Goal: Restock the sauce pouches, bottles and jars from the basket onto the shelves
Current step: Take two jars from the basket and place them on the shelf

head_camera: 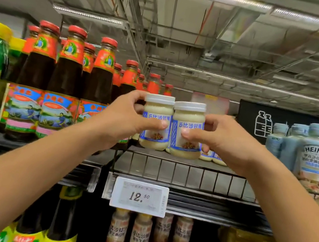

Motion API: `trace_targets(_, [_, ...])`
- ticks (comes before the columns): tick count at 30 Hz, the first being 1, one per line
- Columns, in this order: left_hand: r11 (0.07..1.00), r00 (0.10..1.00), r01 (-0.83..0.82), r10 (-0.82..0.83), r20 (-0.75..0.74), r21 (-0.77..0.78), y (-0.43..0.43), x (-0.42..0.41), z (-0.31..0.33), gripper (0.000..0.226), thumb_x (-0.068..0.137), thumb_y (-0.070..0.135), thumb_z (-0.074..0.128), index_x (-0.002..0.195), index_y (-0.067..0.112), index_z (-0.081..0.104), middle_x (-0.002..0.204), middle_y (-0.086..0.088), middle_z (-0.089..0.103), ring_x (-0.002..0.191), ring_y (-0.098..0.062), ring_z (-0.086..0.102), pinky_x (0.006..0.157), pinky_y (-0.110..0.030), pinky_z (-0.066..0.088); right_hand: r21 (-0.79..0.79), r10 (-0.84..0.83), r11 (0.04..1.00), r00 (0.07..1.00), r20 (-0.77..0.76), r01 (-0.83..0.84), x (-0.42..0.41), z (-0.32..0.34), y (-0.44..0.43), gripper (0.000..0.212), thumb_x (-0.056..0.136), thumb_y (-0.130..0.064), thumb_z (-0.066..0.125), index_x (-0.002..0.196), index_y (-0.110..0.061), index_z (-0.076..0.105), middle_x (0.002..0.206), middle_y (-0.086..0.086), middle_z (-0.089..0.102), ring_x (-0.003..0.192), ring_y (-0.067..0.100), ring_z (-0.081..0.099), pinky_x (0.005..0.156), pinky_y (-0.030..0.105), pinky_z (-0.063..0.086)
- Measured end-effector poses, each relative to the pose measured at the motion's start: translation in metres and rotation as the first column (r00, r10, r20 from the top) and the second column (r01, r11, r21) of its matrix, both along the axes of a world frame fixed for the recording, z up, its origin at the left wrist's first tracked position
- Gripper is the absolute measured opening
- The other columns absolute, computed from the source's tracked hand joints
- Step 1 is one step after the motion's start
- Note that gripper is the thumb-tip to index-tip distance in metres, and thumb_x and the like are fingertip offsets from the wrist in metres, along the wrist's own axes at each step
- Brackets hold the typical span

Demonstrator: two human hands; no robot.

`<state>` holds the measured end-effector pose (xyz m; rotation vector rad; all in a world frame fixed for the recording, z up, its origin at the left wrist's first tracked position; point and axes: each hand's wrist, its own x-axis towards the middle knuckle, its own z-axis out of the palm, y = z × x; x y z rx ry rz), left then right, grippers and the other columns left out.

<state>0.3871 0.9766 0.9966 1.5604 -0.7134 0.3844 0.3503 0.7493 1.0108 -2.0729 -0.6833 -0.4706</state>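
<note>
Supermarket aisle, top wire shelf (188,169). My left hand (124,119) grips one salad-dressing jar (157,120); my right hand (221,138) grips a second jar (187,129). Both jars touch side by side just above the shelf front. Risk: glass knocking together, or a base catching the rail (168,160) and tipping onto the bottles below (139,238).

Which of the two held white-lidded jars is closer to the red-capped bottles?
The left jar, gripped by the left hand; the right jar, in the right hand, lies toward the Heinz bottles.
</note>
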Motion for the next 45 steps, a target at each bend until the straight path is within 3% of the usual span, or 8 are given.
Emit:
trace_targets(4, [0.986,0.996,-0.063,0.071,-0.048,0.156,0.001,0.021,-0.003,0.071,0.062,0.008,0.092,0.121,0.017,0.055,0.096,-0.006,0.077,0.089,-0.019,0.075,0.078,-0.036,0.060,-0.111,-0.089,0.991,0.990,-0.106,0.077,0.017,-0.003,0.000,0.038,0.069,-0.038,0.085,0.101,-0.018,0.079,0.094,-0.004,0.079,0.079,0.004,0.068,0.059,0.018,0.048])
trace_targets(9, [0.944,0.984,-0.161,0.177,-0.029,0.287,0.000,0.038,-0.007,0.072,0.054,0.017,0.097,0.112,0.021,0.056,0.100,-0.008,0.075,0.094,-0.025,0.072,0.090,-0.049,0.057,-0.201,-0.202,0.964,0.970,-0.139,0.172,0.031,-0.007,0.001,0.038,0.063,-0.033,0.092,0.089,-0.009,0.079,0.081,0.001,0.078,0.070,0.010,0.068,0.067,0.027,0.057])
trace_targets(14, [0.942,0.991,-0.083,0.112,-0.073,0.327,0.002,0.049,-0.014,0.078,0.052,0.030,0.097,0.117,0.025,0.054,0.099,0.003,0.077,0.092,-0.015,0.073,0.080,-0.035,0.057,-0.209,-0.250,0.954,0.956,-0.155,0.216,0.034,-0.005,-0.001,0.070,0.048,-0.044,0.095,0.100,-0.003,0.074,0.091,0.018,0.075,0.078,0.021,0.072,0.073,0.036,0.062])
trace_targets(19, [0.881,0.979,-0.206,0.178,0.104,0.425,0.010,0.040,-0.012,0.097,0.050,0.055,0.090,0.132,0.046,0.039,0.101,0.020,0.061,0.080,0.005,0.067,0.065,-0.015,0.050,-0.087,-0.239,0.969,0.967,-0.082,0.232,0.028,-0.009,0.001,0.101,0.035,-0.054,0.088,0.127,-0.026,0.058,0.108,0.009,0.069,0.086,0.023,0.072,0.066,0.035,0.062])
trace_targets(24, [0.745,0.877,-0.425,0.201,0.436,0.513,0.020,0.035,-0.004,0.082,0.058,0.056,0.086,0.129,0.053,0.046,0.122,0.019,0.045,0.102,-0.002,0.056,0.075,-0.019,0.046,-0.273,-0.292,0.874,0.885,0.364,0.401,0.015,-0.009,-0.005,0.070,0.049,-0.071,0.071,0.113,-0.042,0.065,0.109,-0.018,0.067,0.093,-0.002,0.064,0.084,0.029,0.055])
trace_targets(30, [0.715,0.861,-0.438,0.158,0.484,0.545,0.014,0.046,-0.002,0.064,0.063,0.044,0.089,0.115,0.050,0.052,0.118,0.020,0.053,0.100,0.000,0.055,0.074,-0.021,0.044,-0.292,-0.309,0.852,0.868,0.389,0.435,0.022,-0.006,-0.007,0.063,0.058,-0.054,0.084,0.114,-0.029,0.070,0.111,-0.016,0.063,0.097,0.005,0.062,0.082,0.030,0.052])
trace_targets(38, [0.572,0.823,-0.538,0.197,0.533,0.619,0.003,0.062,0.008,0.070,0.068,0.043,0.087,0.128,0.035,0.053,0.128,0.012,0.056,0.104,-0.007,0.047,0.083,-0.027,0.037,-0.430,-0.332,0.765,0.865,0.376,0.480,0.046,0.007,-0.004,0.056,0.070,-0.037,0.089,0.119,-0.021,0.069,0.111,-0.009,0.069,0.093,0.009,0.068,0.083,0.031,0.055])
trace_targets(45, [0.444,0.804,-0.588,0.229,0.549,0.677,-0.013,0.081,0.016,0.076,0.072,0.039,0.086,0.137,0.027,0.048,0.136,-0.001,0.055,0.124,-0.023,0.050,0.092,-0.032,0.043,-0.649,-0.341,0.538,0.843,0.415,0.538,0.071,0.026,0.008,0.049,0.076,-0.040,0.085,0.112,-0.015,0.063,0.102,-0.003,0.062,0.096,0.022,0.061,0.078,0.035,0.050])
